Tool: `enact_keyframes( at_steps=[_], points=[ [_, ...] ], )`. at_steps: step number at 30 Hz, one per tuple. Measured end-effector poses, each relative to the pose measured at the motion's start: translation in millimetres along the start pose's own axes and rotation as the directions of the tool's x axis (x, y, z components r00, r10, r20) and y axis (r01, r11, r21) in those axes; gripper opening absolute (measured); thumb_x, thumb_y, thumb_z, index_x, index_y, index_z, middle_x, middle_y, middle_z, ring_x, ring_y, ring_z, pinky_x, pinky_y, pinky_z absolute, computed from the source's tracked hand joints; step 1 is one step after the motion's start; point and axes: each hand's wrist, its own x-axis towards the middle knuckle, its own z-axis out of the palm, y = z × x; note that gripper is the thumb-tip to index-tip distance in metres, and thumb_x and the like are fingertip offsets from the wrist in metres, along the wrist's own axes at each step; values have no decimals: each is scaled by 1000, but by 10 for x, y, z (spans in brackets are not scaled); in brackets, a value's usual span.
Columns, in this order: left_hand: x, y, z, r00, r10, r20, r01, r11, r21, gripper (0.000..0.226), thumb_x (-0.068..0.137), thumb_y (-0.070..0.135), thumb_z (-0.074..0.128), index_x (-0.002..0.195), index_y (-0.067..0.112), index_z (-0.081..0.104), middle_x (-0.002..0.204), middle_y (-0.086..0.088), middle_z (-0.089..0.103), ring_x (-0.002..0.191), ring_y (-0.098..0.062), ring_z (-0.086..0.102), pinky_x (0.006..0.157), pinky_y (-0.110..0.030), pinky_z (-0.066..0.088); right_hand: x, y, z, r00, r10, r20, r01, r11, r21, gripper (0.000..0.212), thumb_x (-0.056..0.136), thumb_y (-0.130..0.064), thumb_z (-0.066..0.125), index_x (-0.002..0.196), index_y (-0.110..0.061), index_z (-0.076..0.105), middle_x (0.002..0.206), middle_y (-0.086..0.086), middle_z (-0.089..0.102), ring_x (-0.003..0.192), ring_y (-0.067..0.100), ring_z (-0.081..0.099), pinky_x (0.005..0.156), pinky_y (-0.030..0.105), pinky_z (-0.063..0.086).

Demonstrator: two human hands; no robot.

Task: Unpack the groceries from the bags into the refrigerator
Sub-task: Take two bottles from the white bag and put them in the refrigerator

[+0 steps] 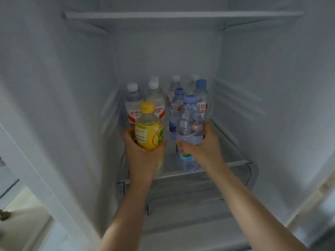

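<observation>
Both arms reach into the open white refrigerator. My left hand (143,156) grips a yellow drink bottle (149,129) with a yellow cap, held upright over the front of the glass shelf (235,164). My right hand (203,144) grips a clear water bottle (189,120) with a pale blue cap, upright beside the yellow one. Behind them stand several water bottles (155,100), white-capped on the left and blue-capped on the right. The bases of the held bottles are partly hidden by my hands.
An upper shelf (181,14) spans the top of the compartment. White side walls (262,87) close in on both sides, with ribbed rails on the right. A clear drawer front (181,192) sits below the shelf. Pale floor (23,220) shows at the lower left.
</observation>
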Motion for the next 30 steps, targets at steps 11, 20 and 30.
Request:
enact_keyframes(
  at_steps=[11,20,30],
  points=[
    [134,-228,-53,999,-32,-18,34,996,88,73,46,42,84,106,51,43,112,-2,56,105,-24,59,83,-45,55,100,349,109,997,-79,12,79,997,-12,67,61,4,85,116,-16,52,110,3,63,98,5,64,82,21,53],
    [100,-372,-72,997,-46,-62,55,985,161,76,52,46,80,120,28,52,105,-1,62,97,-25,63,81,-50,55,9,499,72,996,-91,22,93,971,-220,88,59,-28,87,133,-18,42,125,6,49,112,2,47,90,11,42],
    [-97,-550,-150,1000,1,-21,7,929,369,86,63,15,87,137,20,45,120,-4,48,114,-22,50,96,-41,46,-134,760,111,996,-68,53,84,909,-407,88,58,-14,91,132,-8,43,124,11,54,113,23,56,85,34,52]
  ],
)
